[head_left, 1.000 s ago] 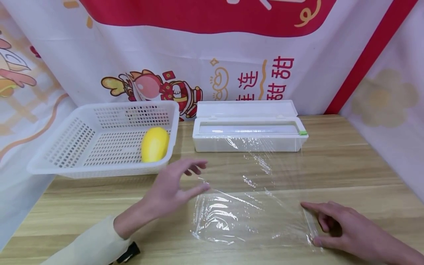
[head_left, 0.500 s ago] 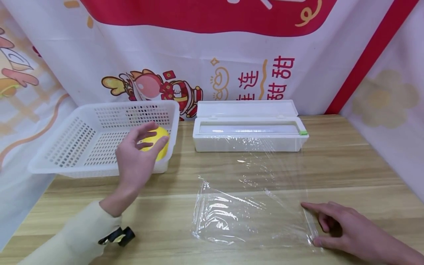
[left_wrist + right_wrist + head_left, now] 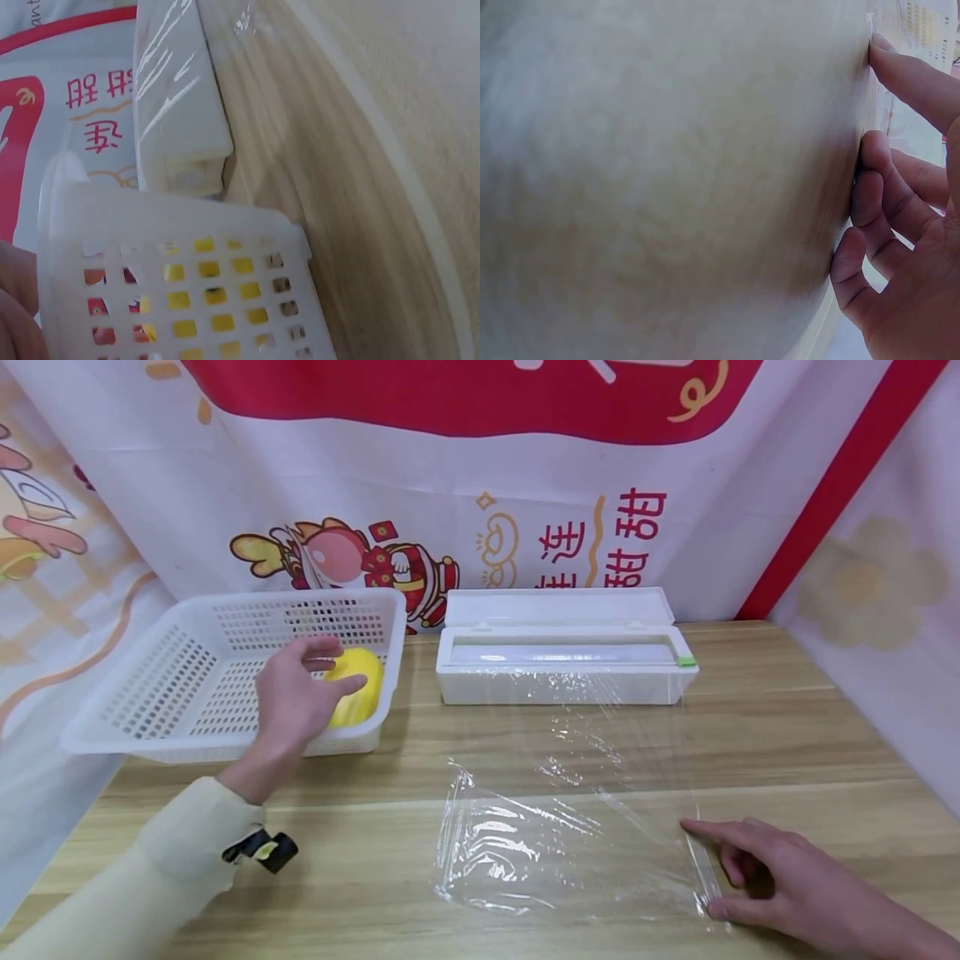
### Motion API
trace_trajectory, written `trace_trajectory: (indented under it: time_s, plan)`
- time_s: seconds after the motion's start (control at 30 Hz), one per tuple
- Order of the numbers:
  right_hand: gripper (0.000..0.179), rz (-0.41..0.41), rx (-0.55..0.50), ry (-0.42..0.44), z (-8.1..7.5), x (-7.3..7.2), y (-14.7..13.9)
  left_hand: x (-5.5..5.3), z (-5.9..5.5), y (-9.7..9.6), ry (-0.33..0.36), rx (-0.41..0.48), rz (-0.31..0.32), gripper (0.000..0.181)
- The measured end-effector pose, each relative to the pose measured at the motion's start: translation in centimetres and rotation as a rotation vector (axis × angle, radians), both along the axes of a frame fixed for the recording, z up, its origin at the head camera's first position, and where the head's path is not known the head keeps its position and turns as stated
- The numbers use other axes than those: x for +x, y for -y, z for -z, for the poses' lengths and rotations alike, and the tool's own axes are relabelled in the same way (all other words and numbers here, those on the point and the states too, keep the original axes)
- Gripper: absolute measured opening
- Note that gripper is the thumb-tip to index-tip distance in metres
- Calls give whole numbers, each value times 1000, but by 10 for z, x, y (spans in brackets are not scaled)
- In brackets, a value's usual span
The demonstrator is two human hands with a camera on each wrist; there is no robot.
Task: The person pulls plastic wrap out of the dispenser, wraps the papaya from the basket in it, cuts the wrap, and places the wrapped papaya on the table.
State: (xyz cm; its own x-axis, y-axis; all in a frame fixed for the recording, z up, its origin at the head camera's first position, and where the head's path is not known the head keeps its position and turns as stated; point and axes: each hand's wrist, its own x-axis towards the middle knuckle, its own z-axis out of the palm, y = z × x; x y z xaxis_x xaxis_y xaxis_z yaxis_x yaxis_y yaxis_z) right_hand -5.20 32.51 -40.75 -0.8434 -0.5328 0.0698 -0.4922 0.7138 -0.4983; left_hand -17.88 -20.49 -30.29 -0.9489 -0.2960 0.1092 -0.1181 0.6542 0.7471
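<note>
A smooth oval yellow fruit [image 3: 358, 693], like a mango, lies in the right end of a white perforated basket [image 3: 225, 745]. My left hand [image 3: 296, 697] is over the basket with spread, bent fingers; its thumb crosses in front of the fruit, and whether it touches is unclear. Through the holes in the left wrist view, the yellow fruit [image 3: 223, 322] shows. Clear cling film [image 3: 517, 843] stretches from a white dispenser box [image 3: 562, 687] toward me across the table. My right hand [image 3: 787, 877] rests at the film's right edge, index fingertip and thumb tip pressing it apart from each other.
The dispenser's lid [image 3: 558, 607] stands raised behind it, and a green tab [image 3: 686, 661] marks its right end. A printed cloth [image 3: 450, 468] hangs behind the wooden table [image 3: 810, 735]. A black strap piece [image 3: 262, 852] sits at the left cuff.
My left hand has gone from the film's left edge up and left to the basket, then slightly farther left beside the fruit. My right hand and the film's outline stay in place.
</note>
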Motion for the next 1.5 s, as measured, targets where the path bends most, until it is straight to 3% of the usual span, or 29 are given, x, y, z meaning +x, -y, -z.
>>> trace_trajectory:
  time_s: [0.47, 0.77, 0.97, 1.2, 1.5]
  plan:
    - [72, 7, 39, 34, 0, 0, 0, -28, 1, 21, 175, -144, 70, 52]
    - [74, 44, 83, 130, -1, 1, 1, -40, 2, 25, 296, -63, 46, 71]
    - [73, 25, 73, 98, 0, 1, 0, -45, 3, 28, 362, 8, 36, 80]
    - [69, 1, 52, 10, 3, 3, -4, -51, 5, 27, 440, 66, 77, 97]
    - [68, -3, 71, 47, 0, 0, -1, -53, 5, 29, 482, 72, 61, 101]
